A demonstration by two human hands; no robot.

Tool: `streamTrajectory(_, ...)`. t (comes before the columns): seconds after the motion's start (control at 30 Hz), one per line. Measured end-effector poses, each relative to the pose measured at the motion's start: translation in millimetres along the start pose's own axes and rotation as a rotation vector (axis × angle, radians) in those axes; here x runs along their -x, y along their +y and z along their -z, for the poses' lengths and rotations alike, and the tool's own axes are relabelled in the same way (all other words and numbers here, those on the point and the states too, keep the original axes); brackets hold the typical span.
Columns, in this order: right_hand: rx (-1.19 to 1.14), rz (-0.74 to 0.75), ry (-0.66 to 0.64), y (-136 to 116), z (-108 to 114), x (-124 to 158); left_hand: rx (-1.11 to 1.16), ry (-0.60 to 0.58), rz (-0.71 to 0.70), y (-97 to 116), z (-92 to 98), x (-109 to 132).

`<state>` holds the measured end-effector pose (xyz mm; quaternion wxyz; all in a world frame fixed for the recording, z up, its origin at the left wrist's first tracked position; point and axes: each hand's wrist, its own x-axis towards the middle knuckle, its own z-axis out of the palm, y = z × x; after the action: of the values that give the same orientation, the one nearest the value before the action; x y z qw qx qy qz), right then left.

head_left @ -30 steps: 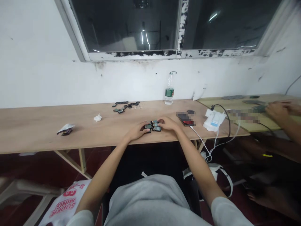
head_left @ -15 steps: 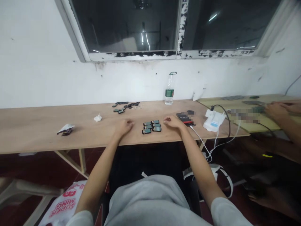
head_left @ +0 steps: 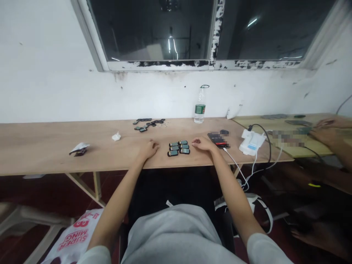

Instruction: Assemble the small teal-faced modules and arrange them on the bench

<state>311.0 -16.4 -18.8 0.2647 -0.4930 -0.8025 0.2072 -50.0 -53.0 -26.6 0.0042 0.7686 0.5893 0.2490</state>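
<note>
At the centre of the frame, we see the fingers of the left hand (head_left: 150, 148) loosely curled; we cannot tell whether their tips meet. Those of the right hand (head_left: 203, 143) are bent, with thumb and forefinger slightly parted. Between the two hands, and apart from both, we find six small dark-framed rectangular pieces (head_left: 185, 150) in two columns of three, lying near the front edge of the table (head_left: 110, 159). Just right of the right hand we note a phone (head_left: 216, 138), partly pixelated, and farther right a white power block (head_left: 249, 146) with cables. Above centre we observe an upright bottle (head_left: 200, 110) with a green label and, to its left, a scatter of similar dark pieces (head_left: 143, 129). Toward the left lie a crumpled tissue (head_left: 116, 136) and a small packet (head_left: 79, 149). At the right edge we see a co-worker's hands (head_left: 326, 132), blurred.
</note>
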Motion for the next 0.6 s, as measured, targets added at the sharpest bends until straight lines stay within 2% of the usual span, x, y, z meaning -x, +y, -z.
streamTrajectory(0.13,0.009,-0.02,0.008,0.4,-1.5,-0.3,-0.019,0.003,-0.025,-0.5,0.4,0.1)
streamTrajectory(0.23,-0.008,0.02,0.055,3.2,-3.8,-2.1,0.051,0.003,-0.063,4.7,3.2,2.0)
streamTrajectory(0.37,-0.048,0.209,0.076,1.0,-7.8,-4.4,0.225,0.02,-0.283,20.0,6.9,6.6)
streamTrajectory(0.47,-0.077,0.311,0.008,-6.3,-10.5,-4.2,0.247,-0.077,-0.38,29.3,6.0,8.8)
streamTrajectory(0.6,-0.089,0.254,-0.034,-14.6,-9.8,-0.8,0.265,-0.207,-0.398,30.6,3.1,8.9)
